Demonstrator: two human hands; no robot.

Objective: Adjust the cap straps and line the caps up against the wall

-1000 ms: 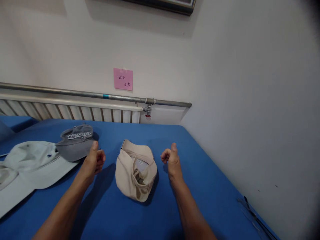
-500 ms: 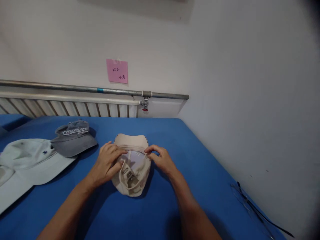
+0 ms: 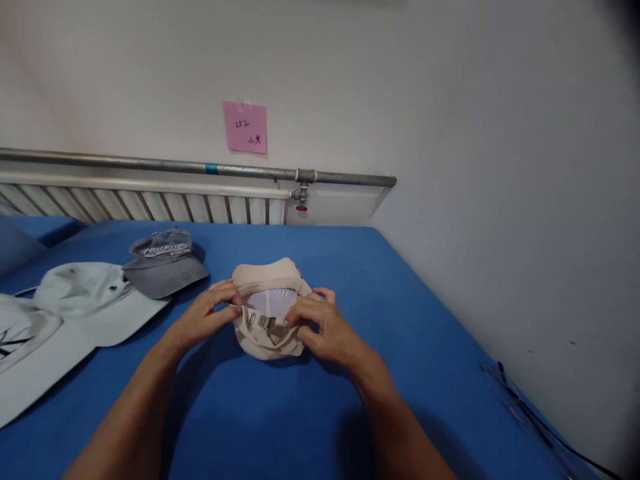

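Observation:
A beige cap (image 3: pixel 267 277) lies upside down on the blue surface, its brim pointing away and its inside and back strap buckle showing. My left hand (image 3: pixel 207 313) grips the cap's left edge between thumb and fingers. On the opposite side, my right hand (image 3: pixel 325 327) pinches the rim near the strap, fingers curled over it. To the left sit a grey cap (image 3: pixel 167 263) with white lettering, a pale cap (image 3: pixel 100 300) with a small dark logo, and a white cap (image 3: pixel 30 353) partly cut off by the frame.
The blue surface (image 3: pixel 280 427) meets a wall on the right, where thin dark cables or wires (image 3: pixel 530 407) lie along the edge. Behind are a metal pipe (image 3: pixel 250 171), a radiator (image 3: pixel 175 207), a red-handled valve (image 3: pixel 302 200) and a pink note (image 3: pixel 246 127).
The view has shifted a little. My right hand has moved inward from the brim corner to the cap's back rim, and my left hand now grips the left edge. The cap's back looks more raised.

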